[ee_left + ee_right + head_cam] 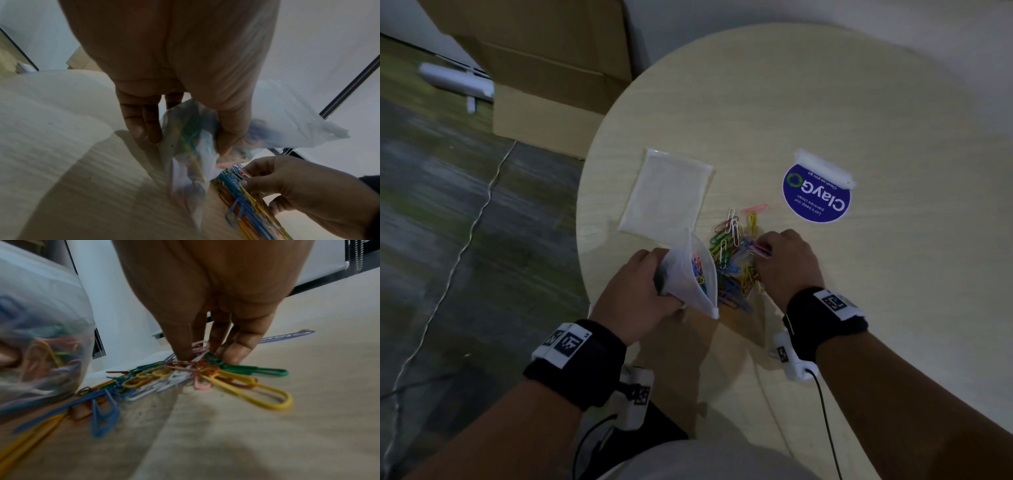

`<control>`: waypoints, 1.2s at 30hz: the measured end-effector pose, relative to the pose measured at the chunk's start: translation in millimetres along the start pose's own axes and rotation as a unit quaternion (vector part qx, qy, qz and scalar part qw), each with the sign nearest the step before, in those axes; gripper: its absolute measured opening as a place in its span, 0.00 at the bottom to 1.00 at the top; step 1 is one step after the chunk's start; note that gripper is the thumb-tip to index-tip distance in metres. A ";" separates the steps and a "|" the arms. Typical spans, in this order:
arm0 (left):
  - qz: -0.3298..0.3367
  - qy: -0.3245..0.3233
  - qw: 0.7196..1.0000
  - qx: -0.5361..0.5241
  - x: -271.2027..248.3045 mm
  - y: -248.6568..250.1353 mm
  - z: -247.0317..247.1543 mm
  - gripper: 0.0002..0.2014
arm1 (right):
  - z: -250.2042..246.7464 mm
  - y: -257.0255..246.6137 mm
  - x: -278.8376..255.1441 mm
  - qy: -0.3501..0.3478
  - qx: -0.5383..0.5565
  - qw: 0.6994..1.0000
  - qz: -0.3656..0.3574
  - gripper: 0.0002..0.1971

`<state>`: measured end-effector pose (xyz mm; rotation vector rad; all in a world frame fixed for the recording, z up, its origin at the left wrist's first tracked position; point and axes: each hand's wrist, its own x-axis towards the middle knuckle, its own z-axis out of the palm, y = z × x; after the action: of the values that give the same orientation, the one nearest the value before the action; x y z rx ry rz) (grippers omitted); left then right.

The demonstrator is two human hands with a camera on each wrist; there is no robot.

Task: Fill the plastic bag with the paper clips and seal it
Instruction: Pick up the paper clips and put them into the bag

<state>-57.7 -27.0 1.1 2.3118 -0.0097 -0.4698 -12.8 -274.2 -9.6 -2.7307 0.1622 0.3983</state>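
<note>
1. Head view: the left hand [635, 291] grips a clear plastic bag [690, 274] at the table's [859, 308] near edge, mouth gaping, some clips already inside; a flat white pouch [666, 195] lies beyond it.
2. The loose paper clips [732, 260] lie heaped just beside the bag.
3. The right hand [787, 263] pinches clips at the heap; a blue sticker [816, 197] sits farther right.

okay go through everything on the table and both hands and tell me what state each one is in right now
plastic bag: open, partly filled, held up.
paper clips: loose pile on the table.
left hand: grips the bag.
right hand: pinches clips from the pile.
spare bags: flat, empty.
round sticker: top edge taped.
</note>
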 end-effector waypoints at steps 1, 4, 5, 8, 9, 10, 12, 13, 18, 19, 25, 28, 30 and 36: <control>0.000 0.000 1.000 0.002 0.6 0.8 0.1 0.31 | -0.4 -0.4 0.5 -0.003 0.002 1.000 -0.004 0.12; 0.000 0.004 1.000 0.004 2.8 1.1 1.2 0.30 | -3.2 1.8 1.6 -0.015 -0.005 1.000 -0.014 0.11; 0.000 0.005 1.000 0.005 3.1 1.1 2.1 0.29 | -5.5 3.1 1.8 -0.020 -0.010 1.000 -0.018 0.11; 0.002 0.015 1.000 0.016 4.8 1.2 4.3 0.28 | -16.0 6.8 0.2 -0.023 -0.008 0.999 -0.021 0.11; 0.000 0.017 1.000 0.017 5.1 1.6 5.1 0.29 | -21.3 7.3 -1.7 -0.019 0.000 1.000 -0.022 0.10; -0.002 0.017 1.000 0.019 5.6 2.2 5.7 0.29 | -27.7 6.9 -4.1 -0.013 0.013 1.000 -0.024 0.09; -0.005 0.016 1.000 0.024 6.3 2.8 7.0 0.31 | -43.4 3.6 -10.8 -0.007 0.043 0.999 -0.032 0.08; -0.007 0.015 1.000 0.025 6.8 3.0 7.7 0.31 | -52.3 0.6 -14.5 -0.006 0.060 0.997 -0.037 0.08; -0.019 0.022 0.999 0.034 8.2 10.2 9.3 0.32 | -88.2 -20.0 -32.2 -0.008 0.140 0.987 -0.077 0.06; -0.019 0.026 0.999 0.036 8.8 12.0 9.6 0.32 | -91.3 -24.2 -35.0 -0.012 0.144 0.986 -0.086 0.06; -0.027 0.035 0.998 0.042 12.9 21.5 12.0 0.27 | -87.3 -46.1 -42.3 -0.052 0.114 0.983 -0.137 0.09; -0.018 0.033 0.998 0.055 13.8 22.4 13.2 0.26 | -77.1 -53.6 -38.7 -0.057 0.085 0.983 -0.154 0.09; -0.010 0.033 0.998 0.052 14.1 21.1 13.6 0.26 | -70.1 -60.5 -36.5 -0.051 0.065 0.981 -0.175 0.11; -0.001 0.034 0.999 0.024 13.9 16.3 13.8 0.25 | -77.7 -66.0 -38.6 -0.016 0.112 0.977 -0.181 0.15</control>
<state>-47.3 -50.1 -1.1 2.3737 0.0141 -0.3959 -19.0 -240.6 93.9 -2.4589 -0.2790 0.2986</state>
